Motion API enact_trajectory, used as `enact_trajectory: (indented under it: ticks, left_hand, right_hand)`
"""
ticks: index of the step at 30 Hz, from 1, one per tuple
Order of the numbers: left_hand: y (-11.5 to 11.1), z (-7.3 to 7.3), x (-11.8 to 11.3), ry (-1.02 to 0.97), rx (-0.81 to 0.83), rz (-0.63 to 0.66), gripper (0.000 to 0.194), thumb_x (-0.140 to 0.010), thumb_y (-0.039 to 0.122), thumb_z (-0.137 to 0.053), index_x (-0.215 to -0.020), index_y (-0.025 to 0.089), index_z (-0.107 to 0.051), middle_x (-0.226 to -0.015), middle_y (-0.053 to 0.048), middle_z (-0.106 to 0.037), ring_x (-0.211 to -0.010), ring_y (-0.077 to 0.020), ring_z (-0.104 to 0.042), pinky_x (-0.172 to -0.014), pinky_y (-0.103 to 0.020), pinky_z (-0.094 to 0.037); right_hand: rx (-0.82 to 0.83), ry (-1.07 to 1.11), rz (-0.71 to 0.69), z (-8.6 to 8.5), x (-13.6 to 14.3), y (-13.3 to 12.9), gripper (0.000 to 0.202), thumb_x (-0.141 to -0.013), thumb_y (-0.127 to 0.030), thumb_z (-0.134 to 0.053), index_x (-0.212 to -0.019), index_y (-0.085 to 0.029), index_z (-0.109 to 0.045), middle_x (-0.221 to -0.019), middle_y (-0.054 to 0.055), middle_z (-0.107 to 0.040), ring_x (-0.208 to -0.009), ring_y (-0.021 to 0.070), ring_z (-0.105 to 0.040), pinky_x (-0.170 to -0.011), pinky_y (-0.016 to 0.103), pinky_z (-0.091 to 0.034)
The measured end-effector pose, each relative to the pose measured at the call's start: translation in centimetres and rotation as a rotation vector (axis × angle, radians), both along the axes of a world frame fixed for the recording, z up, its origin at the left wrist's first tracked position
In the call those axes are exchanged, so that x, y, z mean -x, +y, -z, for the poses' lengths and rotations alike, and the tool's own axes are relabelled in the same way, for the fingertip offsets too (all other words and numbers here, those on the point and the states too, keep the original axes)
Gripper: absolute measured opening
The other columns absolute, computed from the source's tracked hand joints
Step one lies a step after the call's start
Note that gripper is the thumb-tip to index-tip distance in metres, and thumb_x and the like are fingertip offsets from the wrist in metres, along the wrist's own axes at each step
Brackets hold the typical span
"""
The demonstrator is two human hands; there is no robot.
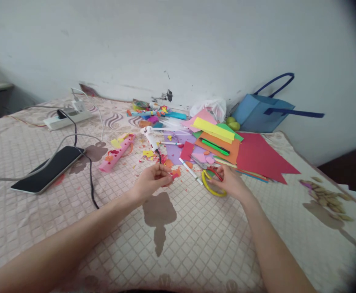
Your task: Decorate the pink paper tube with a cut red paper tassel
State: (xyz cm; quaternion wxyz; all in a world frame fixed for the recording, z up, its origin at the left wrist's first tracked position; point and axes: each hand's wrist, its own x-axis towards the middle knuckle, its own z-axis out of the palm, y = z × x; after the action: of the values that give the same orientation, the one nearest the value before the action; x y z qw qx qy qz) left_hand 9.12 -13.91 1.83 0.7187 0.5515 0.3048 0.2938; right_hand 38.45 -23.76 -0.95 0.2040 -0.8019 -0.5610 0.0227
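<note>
My left hand [154,180] is closed at the fingertips around a small red-orange paper piece [175,174], just above the patterned tablecloth [196,240]. To the right, my right hand [229,181] has its fingers on the red handles of a pair of scissors [199,162], whose blades point up and left. A yellow ring of tape [207,188] lies under that hand. Between the hands is a white marker [191,171]. Beyond my left hand stands a white glue gun [150,137], with paper scraps [149,154] around it.
A black phone [48,169], cables and a power strip [68,119] lie left, near a decorated pink paper tube [117,154]. Coloured sheets, including red paper [254,156], spread to the right. A blue bag [261,113] stands by the wall.
</note>
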Motion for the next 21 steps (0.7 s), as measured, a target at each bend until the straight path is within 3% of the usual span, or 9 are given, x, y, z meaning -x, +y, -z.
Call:
enact_trajectory:
  ticks: [3,7,13,17,21]
  left_hand:
    - [0.2,-0.2,0.1,-0.024,0.001,-0.027,0.035,-0.064,0.028,-0.078,-0.087,0.013,-0.057,-0.072,0.0,-0.065,-0.067,-0.011,-0.061,-0.067,-0.025,-0.046]
    - [0.6,-0.2,0.2,-0.05,-0.004,-0.058,0.035,-0.064,0.028,-0.078,-0.088,0.013,-0.058,-0.072,0.0,-0.064,-0.066,-0.0112,-0.061,-0.067,-0.025,-0.046]
    - [1.0,-0.1,0.3,-0.064,-0.004,-0.11,0.031,-0.069,0.026,-0.075,-0.091,0.014,-0.057,-0.082,-0.002,-0.066,-0.078,-0.0139,-0.065,-0.073,-0.026,-0.049]
    - [1.0,-0.1,0.3,-0.129,0.026,-0.131,0.029,-0.07,0.024,-0.074,-0.091,0.014,-0.057,-0.083,-0.003,-0.066,-0.08,-0.0147,-0.066,-0.076,-0.028,-0.051]
    - [1.2,-0.2,0.3,-0.239,0.037,-0.135,0.027,-0.072,0.021,-0.073,-0.093,0.014,-0.057,-0.082,-0.002,-0.066,-0.081,-0.0148,-0.067,-0.08,-0.029,-0.052]
  right_hand:
    - [0.021,-0.014,0.013,0.2,0.0,0.0,0.042,-0.061,-0.053,-0.071,-0.076,-0.023,-0.045,-0.071,0.003,-0.06,-0.069,0.0234,-0.058,-0.058,0.031,-0.04]
    - [0.038,0.124,0.019,0.4,-0.2,0.0,0.036,-0.06,-0.049,-0.072,-0.071,-0.023,-0.048,-0.063,0.001,-0.059,-0.062,0.0223,-0.057,-0.056,0.031,-0.039]
    - [-0.016,0.409,-0.01,-0.3,-0.7,-0.4,0.028,-0.075,-0.047,-0.059,-0.082,-0.021,-0.054,-0.072,0.005,-0.063,-0.065,0.0206,-0.061,-0.055,0.031,-0.044]
    - [-0.04,0.952,-0.127,-2.0,2.7,-0.5,0.04,-0.072,-0.05,-0.067,-0.098,-0.023,-0.053,-0.073,0.0,-0.055,-0.056,0.0124,-0.052,-0.048,0.024,-0.04]
    - [0.053,1.124,-0.374,-3.2,7.9,-0.7,0.049,-0.07,-0.063,-0.065,-0.096,-0.024,-0.05,-0.072,-0.003,-0.046,-0.053,0.008,-0.04,-0.045,0.021,-0.034]
